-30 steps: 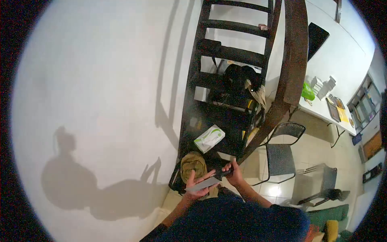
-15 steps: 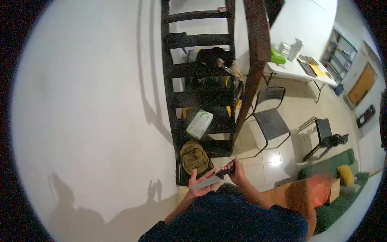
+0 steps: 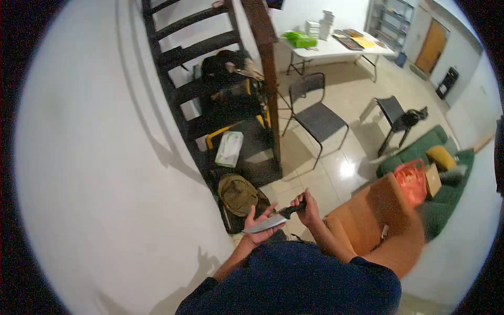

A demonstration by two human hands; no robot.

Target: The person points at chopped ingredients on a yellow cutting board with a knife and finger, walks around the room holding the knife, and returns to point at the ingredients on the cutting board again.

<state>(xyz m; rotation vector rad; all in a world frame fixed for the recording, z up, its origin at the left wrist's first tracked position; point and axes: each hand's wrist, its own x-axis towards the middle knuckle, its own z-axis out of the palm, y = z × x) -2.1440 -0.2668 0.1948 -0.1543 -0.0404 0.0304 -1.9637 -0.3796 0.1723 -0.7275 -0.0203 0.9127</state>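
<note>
A kitchen knife [image 3: 266, 223] with a broad silver blade and black handle is in front of my body, its tip pointing left. My right hand [image 3: 309, 210] is closed around the handle, thumb raised along its top. Beneath the blade, my left hand [image 3: 256, 237] lies palm up with fingers spread. The blade crosses over the left palm; whether it rests on the skin I cannot tell. Just beyond the left hand, an olive-brown backpack [image 3: 237, 194] sits at the foot of the dark stairs.
Dark open stairs [image 3: 197, 56] rise at the left, with a white-green box [image 3: 229, 149] on a lower step. A black chair [image 3: 320, 123] stands ahead. At right are a brown armchair [image 3: 362, 215], a red bag [image 3: 411, 181] and a green sofa [image 3: 443, 218]. A white table [image 3: 336, 50] stands behind.
My view has turned right, so the stairs shift left and the brown armchair shows more fully. My right hand still grips the knife over my spread left palm.
</note>
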